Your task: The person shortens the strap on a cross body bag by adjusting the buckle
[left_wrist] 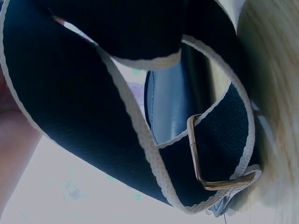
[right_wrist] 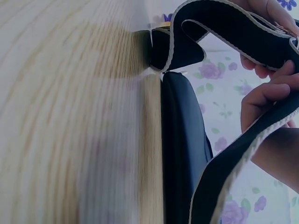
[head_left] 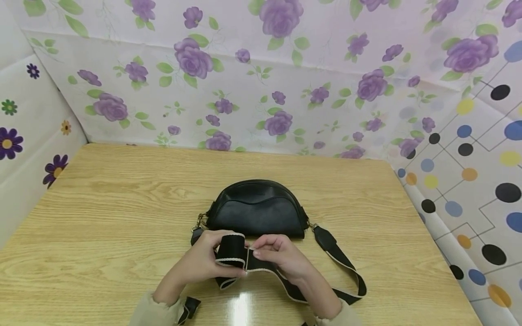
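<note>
A black half-moon handbag (head_left: pixel 257 215) sits on the table, its wide black strap (head_left: pixel 344 260) with pale edging running from metal clips at both ends. In front of the bag, my left hand (head_left: pixel 204 258) grips a looped stretch of the strap beside a slim metal buckle (head_left: pixel 247 259). Thumb and fingers of my right hand (head_left: pixel 285 259) pinch the strap just right of that buckle. Seen from the left wrist, the gold-coloured buckle (left_wrist: pixel 195 156) has strap passing through it, and large strap folds hide most of the left hand. The right wrist view shows both hands close together on the raised strap (right_wrist: pixel 233 30).
The wood-grain table (head_left: pixel 122 217) carries the bag and strap. Behind it hangs a purple-flowered cloth (head_left: pixel 244 90), with a dotted cloth (head_left: pixel 481 194) along the right side. A dark strap piece (head_left: pixel 190 309) shows beside the left sleeve.
</note>
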Available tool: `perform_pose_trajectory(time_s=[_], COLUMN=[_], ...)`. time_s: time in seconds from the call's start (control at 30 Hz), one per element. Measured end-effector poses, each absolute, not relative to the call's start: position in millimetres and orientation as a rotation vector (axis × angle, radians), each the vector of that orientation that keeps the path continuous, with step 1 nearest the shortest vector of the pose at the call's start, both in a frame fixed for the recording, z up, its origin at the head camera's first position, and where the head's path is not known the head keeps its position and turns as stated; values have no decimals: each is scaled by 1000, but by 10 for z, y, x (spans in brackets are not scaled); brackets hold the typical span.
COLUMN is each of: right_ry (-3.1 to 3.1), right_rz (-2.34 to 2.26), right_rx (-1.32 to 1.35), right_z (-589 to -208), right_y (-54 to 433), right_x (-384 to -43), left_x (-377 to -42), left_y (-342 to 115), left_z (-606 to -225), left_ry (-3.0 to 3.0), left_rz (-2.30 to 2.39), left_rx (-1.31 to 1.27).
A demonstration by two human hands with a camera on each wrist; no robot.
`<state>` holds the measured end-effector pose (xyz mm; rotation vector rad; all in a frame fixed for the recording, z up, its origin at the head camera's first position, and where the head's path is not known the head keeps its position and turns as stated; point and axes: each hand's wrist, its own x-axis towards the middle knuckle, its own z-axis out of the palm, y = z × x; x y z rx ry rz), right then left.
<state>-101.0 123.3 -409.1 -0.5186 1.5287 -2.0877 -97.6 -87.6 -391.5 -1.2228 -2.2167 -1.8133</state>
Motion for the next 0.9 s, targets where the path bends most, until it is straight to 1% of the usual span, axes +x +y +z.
perform_pose_trajectory(time_s=[0.47, 0.73, 0.9], right_ry=[1476, 1528, 1538], right_rz=[-2100, -2063, -2041], right_rx=[-421, -466, -478], right_z=[-4040, -4036, -4041], right_y=[1156, 1174, 1201], right_x=[-965, -987, -990], left_x=[-941, -851, -850], left_y=[-830, -815, -821], left_z=[-3915, -3584, -3572], left_ry=[-2307, -2259, -2246], left_rz=[-1773, -1728, -1712], left_rx=[-1159, -1219, -1238])
